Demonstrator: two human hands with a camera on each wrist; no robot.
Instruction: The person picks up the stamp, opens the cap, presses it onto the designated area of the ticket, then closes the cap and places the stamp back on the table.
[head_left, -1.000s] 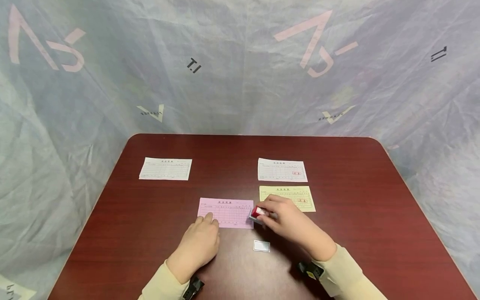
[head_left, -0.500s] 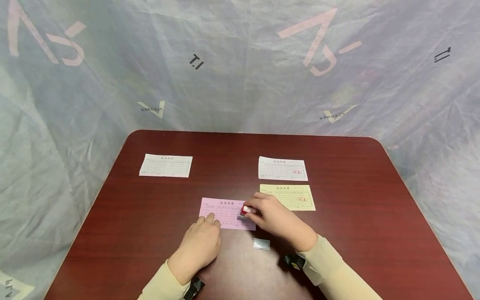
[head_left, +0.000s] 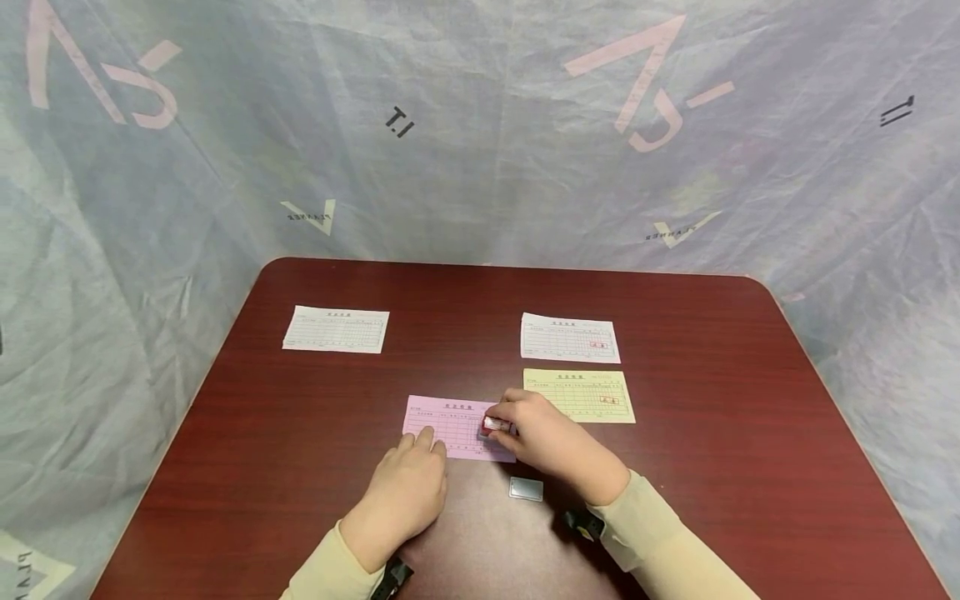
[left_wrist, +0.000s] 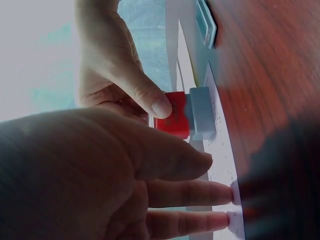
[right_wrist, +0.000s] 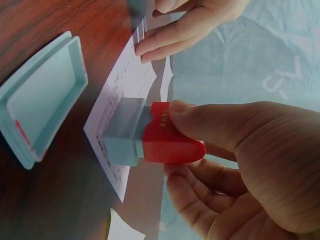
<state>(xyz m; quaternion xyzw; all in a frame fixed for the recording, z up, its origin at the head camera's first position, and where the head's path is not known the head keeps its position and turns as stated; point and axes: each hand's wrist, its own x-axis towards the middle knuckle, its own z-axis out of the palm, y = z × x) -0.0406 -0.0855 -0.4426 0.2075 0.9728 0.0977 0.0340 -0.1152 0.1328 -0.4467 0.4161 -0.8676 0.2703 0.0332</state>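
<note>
Between the thumb and fingers of my right hand [head_left: 551, 433] is a red and grey rubber stamp [right_wrist: 172, 140]. Its grey base stands on the right part of a pink printed form [head_left: 453, 433]; whether it is pressed down I cannot tell. Outstretched fingertips of my left hand [head_left: 405, 483] rest on the form's lower left edge, holding nothing. In the left wrist view, the stamp's red top [left_wrist: 177, 120] shows just beyond that hand. A shallow grey cap [right_wrist: 45, 95] lies hollow side up on the table, on the near side of the form.
A yellow form [head_left: 588, 396] with a red stamp mark lies right of the pink one, partly behind my right hand. Behind it are white forms [head_left: 566, 337], the top one red-marked. More white forms [head_left: 336, 330] lie at back left. A grey cloth [head_left: 480, 167] hangs behind the table [head_left: 225, 467].
My right hand has carried the stamp left, from the pink form's right edge onto its printed grid, and then stayed nearly in place. My left hand has kept its place on the form.
</note>
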